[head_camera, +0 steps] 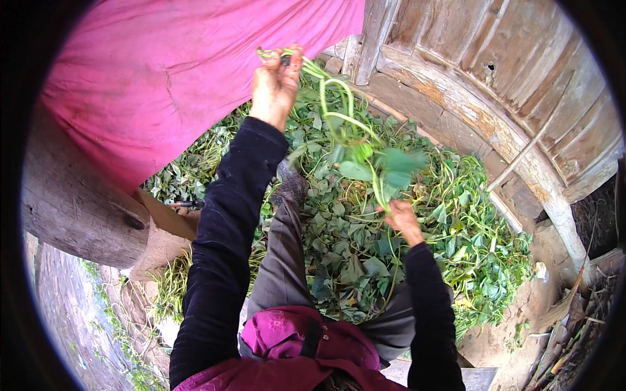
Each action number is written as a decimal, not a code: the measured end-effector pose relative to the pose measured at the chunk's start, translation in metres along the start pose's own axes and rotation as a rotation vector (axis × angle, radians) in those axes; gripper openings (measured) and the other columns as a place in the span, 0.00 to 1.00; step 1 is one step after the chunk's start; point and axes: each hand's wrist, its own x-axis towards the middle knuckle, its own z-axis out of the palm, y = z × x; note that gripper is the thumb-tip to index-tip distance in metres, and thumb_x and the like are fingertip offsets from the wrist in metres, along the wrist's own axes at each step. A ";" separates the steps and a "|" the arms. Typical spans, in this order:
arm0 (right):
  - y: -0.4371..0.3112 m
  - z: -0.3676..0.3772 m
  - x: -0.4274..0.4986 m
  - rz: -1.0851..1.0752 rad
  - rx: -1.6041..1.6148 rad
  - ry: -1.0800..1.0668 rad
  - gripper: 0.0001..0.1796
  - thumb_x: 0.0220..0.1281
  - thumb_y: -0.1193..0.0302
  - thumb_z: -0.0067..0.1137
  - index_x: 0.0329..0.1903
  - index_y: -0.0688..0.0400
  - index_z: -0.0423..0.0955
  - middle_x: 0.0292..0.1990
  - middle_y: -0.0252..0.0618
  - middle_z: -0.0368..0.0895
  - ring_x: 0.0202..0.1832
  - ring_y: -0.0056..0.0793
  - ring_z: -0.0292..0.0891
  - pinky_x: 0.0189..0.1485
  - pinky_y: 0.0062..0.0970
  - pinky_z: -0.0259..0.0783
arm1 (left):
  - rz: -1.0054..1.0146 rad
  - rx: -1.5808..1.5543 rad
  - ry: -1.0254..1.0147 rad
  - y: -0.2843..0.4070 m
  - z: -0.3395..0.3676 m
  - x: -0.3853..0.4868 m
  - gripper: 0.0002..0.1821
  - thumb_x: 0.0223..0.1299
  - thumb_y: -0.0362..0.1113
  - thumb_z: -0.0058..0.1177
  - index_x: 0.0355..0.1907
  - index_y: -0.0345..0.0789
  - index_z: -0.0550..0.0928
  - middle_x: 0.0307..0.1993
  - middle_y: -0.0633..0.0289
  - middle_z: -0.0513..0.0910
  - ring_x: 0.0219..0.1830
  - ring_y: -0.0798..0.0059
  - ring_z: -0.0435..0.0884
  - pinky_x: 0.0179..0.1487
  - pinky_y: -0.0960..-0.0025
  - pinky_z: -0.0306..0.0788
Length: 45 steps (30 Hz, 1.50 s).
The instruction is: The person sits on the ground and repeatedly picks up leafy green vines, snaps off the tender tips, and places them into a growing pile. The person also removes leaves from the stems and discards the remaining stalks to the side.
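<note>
My left hand (278, 88) is raised in front of the pink cloth, its fingers closed around the stem ends of a bunch of green leafy vines (348, 95). Something small and dark shows at those fingers; I cannot tell what it is. Lower and to the right, my right hand (405, 221) grips the same vines. Between both hands the stems loop and hang, with a few blurred leaves (398, 167) on them. Beneath lies a broad heap of cut vines and leaves (342, 239), spread around my legs.
A pink cloth (161, 83) hangs at upper left, beside a thick wooden post (83, 200). Weathered plank walling (508, 58) curves along the right, with a thin stick (528, 146) leaning on it. Dry brush (567, 337) lies at lower right. My shoe (289, 183) stands among the leaves.
</note>
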 end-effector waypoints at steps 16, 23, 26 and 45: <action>0.017 -0.117 -0.044 -0.126 -0.521 0.261 0.15 0.58 0.63 0.56 0.42 0.59 0.78 0.33 0.42 0.82 0.33 0.30 0.79 0.36 0.25 0.75 | -0.572 0.825 -0.416 -0.064 -0.072 -0.046 0.07 0.64 0.33 0.44 0.32 0.43 0.77 0.43 0.63 0.82 0.45 0.78 0.76 0.42 0.73 0.70; -0.067 -0.019 -0.031 -0.439 0.028 0.084 0.19 0.57 0.67 0.61 0.50 0.61 0.72 0.38 0.36 0.79 0.38 0.21 0.75 0.40 0.21 0.72 | -0.806 1.175 -0.909 -0.136 -0.101 -0.105 0.07 0.58 0.28 0.51 0.39 0.38 0.78 0.38 0.69 0.80 0.39 0.83 0.76 0.38 0.78 0.70; -0.066 -0.005 -0.029 -0.358 -0.040 -0.052 0.14 0.56 0.69 0.62 0.42 0.61 0.73 0.31 0.29 0.76 0.30 0.16 0.70 0.34 0.20 0.69 | -0.815 1.101 -0.949 -0.136 -0.109 -0.111 0.08 0.57 0.26 0.51 0.40 0.36 0.78 0.34 0.71 0.78 0.34 0.87 0.72 0.34 0.80 0.66; -0.094 -0.042 -0.043 -0.235 0.297 -0.134 0.05 0.58 0.74 0.56 0.35 0.63 0.74 0.21 0.34 0.77 0.19 0.18 0.70 0.21 0.16 0.66 | -0.663 1.271 -0.942 -0.093 -0.110 -0.093 0.08 0.61 0.29 0.50 0.42 0.33 0.79 0.36 0.70 0.78 0.38 0.84 0.74 0.44 0.78 0.68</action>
